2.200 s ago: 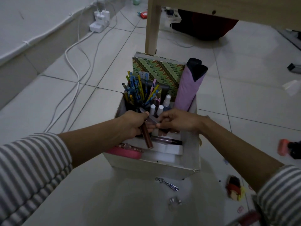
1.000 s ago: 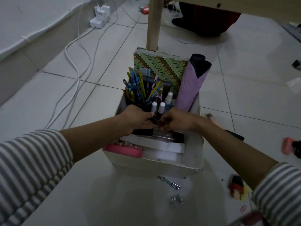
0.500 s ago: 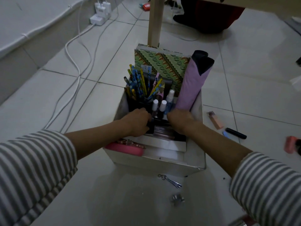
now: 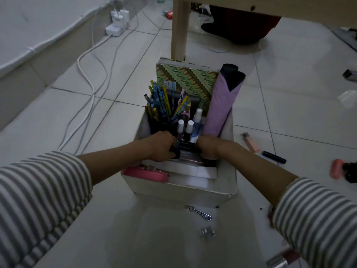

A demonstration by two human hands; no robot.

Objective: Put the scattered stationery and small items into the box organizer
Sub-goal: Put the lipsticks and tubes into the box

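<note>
The white box organizer stands on the tiled floor, holding pencils, a patterned notebook, a purple umbrella, small bottles and a pink item in the front slot. My left hand and my right hand reach into the middle compartment, fingers curled around the two ends of a dark container with pinkish tubes beside it. Loose on the floor lie a metal key-like piece, a binder clip, a peach tube, a black marker and a lipstick.
A wooden table leg rises just behind the box. White cables run from a power strip along the left. A pink-and-black object lies at the right edge, and a dark bag sits under the table.
My left hand held a brown stick-like item above the box; both hands have since dropped into the middle compartment and closed on the dark container. The view has shifted forward.
</note>
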